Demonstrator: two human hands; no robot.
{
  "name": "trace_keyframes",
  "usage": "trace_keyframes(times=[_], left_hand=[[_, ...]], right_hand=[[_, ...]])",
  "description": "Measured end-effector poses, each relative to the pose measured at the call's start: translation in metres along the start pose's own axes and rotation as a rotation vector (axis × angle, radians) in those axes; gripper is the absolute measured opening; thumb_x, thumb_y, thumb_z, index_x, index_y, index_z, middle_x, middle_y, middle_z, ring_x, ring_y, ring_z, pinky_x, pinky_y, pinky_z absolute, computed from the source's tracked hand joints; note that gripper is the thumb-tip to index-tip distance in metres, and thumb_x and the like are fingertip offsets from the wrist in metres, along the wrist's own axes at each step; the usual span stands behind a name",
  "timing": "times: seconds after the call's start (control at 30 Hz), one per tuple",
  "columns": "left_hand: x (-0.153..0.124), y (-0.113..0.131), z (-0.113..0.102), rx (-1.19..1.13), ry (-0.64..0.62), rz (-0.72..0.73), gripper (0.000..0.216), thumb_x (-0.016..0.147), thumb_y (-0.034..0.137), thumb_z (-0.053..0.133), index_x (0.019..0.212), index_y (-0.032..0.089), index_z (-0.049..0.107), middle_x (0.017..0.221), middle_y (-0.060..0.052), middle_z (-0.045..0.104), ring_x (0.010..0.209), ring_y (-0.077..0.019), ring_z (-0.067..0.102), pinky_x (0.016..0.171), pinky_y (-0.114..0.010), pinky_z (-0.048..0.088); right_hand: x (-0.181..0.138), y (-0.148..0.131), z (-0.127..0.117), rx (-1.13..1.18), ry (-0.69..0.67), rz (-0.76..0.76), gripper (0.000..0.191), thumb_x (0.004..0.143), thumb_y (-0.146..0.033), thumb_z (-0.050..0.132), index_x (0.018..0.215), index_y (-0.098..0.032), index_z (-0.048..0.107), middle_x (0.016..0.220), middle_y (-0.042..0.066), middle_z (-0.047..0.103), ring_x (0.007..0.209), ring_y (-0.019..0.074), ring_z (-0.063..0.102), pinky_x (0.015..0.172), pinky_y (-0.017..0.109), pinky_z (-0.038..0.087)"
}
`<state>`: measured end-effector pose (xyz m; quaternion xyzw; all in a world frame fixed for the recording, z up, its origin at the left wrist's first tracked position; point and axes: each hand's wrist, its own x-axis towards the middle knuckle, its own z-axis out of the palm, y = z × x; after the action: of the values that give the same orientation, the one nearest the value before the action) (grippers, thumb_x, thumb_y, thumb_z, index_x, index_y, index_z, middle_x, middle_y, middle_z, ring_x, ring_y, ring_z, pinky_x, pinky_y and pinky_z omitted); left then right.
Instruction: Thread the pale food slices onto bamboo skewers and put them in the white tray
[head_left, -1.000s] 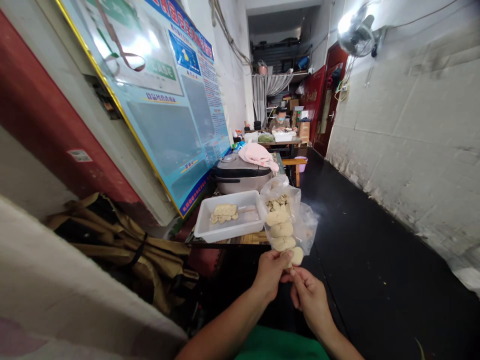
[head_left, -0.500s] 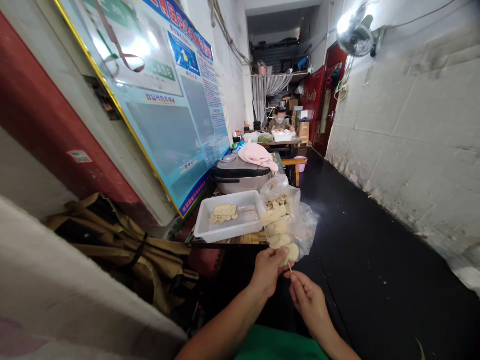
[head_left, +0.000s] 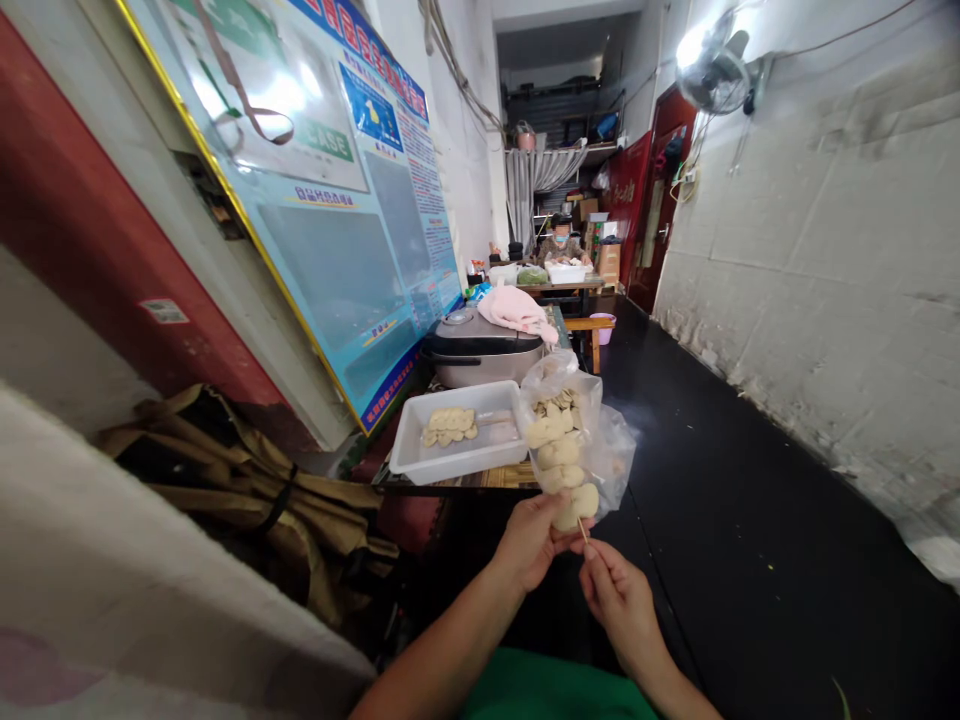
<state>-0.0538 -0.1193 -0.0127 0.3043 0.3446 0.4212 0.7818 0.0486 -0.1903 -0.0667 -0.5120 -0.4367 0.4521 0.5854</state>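
My left hand (head_left: 531,540) has its thumb and fingers closed on the nearest pale, round slices (head_left: 576,506), whose exact food I cannot tell. More such slices stretch away in an overlapping row toward an open clear plastic bag (head_left: 589,395), which holds many small loose slices (head_left: 562,402). Pinched in my right hand (head_left: 613,590) is a thin wooden skewer (head_left: 583,532), its visible end meeting the slices at my left hand. Left of the bag stands a white plastic tray (head_left: 457,467) with several slice-laden skewers (head_left: 450,426) lying side by side.
Behind the tray sits a grey-and-black lidded appliance (head_left: 484,350) with a pink cloth (head_left: 516,308) on it. Farther back a masked person (head_left: 561,240) sits at another table with a white tray (head_left: 566,271). A brown folded bundle (head_left: 277,510) lies at left.
My left thumb has drawn back slightly left, exposing more of the nearest slices. These slices have tilted a little, and the skewer is still in my right hand.
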Motion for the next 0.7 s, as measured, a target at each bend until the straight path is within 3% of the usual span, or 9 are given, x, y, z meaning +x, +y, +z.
trace_keyframes(times=[0.13, 0.37, 0.7], left_hand=[[0.000, -0.007, 0.004, -0.016, 0.046, 0.019, 0.037, 0.066, 0.033, 0.076, 0.091, 0.006, 0.067, 0.085, -0.015, 0.069, 0.072, -0.0224, 0.068, 0.054, -0.026, 0.052], [0.004, -0.011, 0.010, -0.131, 0.157, 0.015, 0.031, 0.066, 0.027, 0.076, 0.089, 0.008, 0.066, 0.082, -0.011, 0.070, 0.068, -0.0189, 0.066, 0.064, -0.032, 0.055], [0.004, -0.017, 0.008, -0.117, 0.103, -0.018, 0.035, 0.069, 0.032, 0.073, 0.089, 0.005, 0.064, 0.079, -0.014, 0.069, 0.064, -0.0189, 0.066, 0.055, -0.026, 0.052]], right_hand=[[0.000, -0.001, 0.002, -0.019, -0.021, -0.007, 0.038, 0.083, -0.053, 0.051, 0.082, -0.016, 0.062, 0.048, -0.007, 0.039, 0.038, 0.0060, 0.030, 0.036, 0.018, 0.022], [-0.004, -0.002, 0.005, -0.002, -0.024, 0.017, 0.039, 0.082, -0.054, 0.053, 0.083, -0.016, 0.062, 0.049, -0.008, 0.038, 0.038, 0.0058, 0.029, 0.036, 0.018, 0.021], [0.000, 0.003, 0.003, 0.012, -0.013, 0.006, 0.039, 0.083, -0.053, 0.052, 0.070, -0.017, 0.057, 0.049, -0.007, 0.038, 0.038, 0.0053, 0.029, 0.036, 0.017, 0.021]])
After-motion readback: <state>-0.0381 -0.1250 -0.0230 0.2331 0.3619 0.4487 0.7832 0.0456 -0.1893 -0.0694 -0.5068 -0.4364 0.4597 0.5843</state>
